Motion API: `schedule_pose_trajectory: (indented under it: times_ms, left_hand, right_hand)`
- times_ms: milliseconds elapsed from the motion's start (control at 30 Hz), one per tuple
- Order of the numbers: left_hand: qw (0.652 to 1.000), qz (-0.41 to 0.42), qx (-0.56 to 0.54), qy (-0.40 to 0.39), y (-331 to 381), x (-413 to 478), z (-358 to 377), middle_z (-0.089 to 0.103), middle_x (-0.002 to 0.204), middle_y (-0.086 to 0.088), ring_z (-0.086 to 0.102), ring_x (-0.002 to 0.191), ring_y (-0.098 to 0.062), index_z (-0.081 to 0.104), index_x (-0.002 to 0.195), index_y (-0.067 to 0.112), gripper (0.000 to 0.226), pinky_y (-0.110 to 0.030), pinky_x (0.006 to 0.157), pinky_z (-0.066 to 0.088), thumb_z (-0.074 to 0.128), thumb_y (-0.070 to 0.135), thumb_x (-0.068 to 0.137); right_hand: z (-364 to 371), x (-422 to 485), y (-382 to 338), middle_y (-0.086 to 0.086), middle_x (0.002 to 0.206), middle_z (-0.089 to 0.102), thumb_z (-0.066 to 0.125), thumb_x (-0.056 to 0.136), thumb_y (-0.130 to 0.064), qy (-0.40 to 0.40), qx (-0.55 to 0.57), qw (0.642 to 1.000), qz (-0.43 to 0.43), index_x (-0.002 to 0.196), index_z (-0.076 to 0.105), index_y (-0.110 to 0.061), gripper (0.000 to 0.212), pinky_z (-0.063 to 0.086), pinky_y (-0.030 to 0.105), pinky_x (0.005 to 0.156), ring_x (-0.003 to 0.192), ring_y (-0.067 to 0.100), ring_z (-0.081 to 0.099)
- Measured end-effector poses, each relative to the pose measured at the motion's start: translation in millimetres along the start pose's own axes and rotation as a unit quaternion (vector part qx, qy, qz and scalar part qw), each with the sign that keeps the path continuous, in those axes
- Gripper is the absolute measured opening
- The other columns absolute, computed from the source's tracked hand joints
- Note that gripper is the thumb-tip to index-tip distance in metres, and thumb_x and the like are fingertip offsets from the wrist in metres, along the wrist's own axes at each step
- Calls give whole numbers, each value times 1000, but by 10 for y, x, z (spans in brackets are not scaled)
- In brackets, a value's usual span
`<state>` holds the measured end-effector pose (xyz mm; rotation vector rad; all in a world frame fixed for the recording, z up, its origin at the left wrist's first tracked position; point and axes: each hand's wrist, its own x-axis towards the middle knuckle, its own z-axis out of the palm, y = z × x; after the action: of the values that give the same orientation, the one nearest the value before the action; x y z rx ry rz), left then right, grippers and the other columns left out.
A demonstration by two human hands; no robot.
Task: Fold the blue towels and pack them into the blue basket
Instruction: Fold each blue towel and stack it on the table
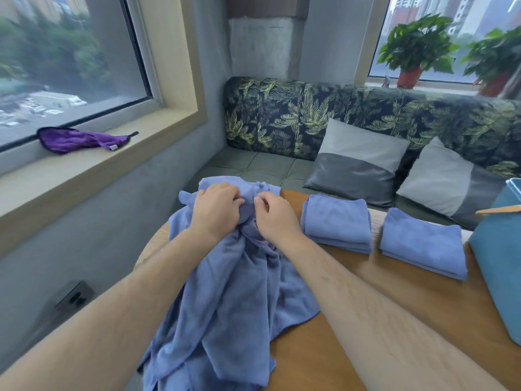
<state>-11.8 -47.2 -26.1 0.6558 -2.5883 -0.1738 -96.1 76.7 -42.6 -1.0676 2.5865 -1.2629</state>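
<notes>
loose towel (225, 306) crumpled on worktop (338, 348), lower centre | left hand (217, 210), right hand (275, 218): each grip clamped on its bunched top | step: likely starting third fold | next: find corners, spread flat | folded towels (338, 221) right of centre, unpacked, basket (496, 263) far right

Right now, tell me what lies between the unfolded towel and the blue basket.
Head view: between the unfolded towel and the blue basket, two folded towels lie side by side on the wooden table.
</notes>
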Motion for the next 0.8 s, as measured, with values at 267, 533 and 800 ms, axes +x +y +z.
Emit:
schedule_pose_trajectory:
  times_ms: [267,533,800]
  left_hand:
    - [961,137,-235,46,569,-373,-256,58,85,3,51,84,-14,67,85,16,6,-33,80,44,63,16,89]
    - [978,128,-154,56,1221,-629,-127,64,110,3,57,99,-25,64,117,27,35,-39,81,42,58,39,85]
    - [921,177,-284,-201,2322,-1413,539,66,114,-4,60,107,-21,65,116,14,29,-18,81,36,68,10,88]
  right_hand:
    - [-485,-258,-70,-4,66,46,55,100,-25,68,211,973,71,66,44,-17,36,36,30,61,65,13,41]
    - [-1564,-996,259,-6,66,40,52,104,-23,154,146,976,43,69,37,-18,38,32,29,63,62,9,36]
    - [-1996,-2365,1390,-8,78,60,52,104,-18,159,80,971,160,81,56,-21,23,39,10,64,69,-4,52]
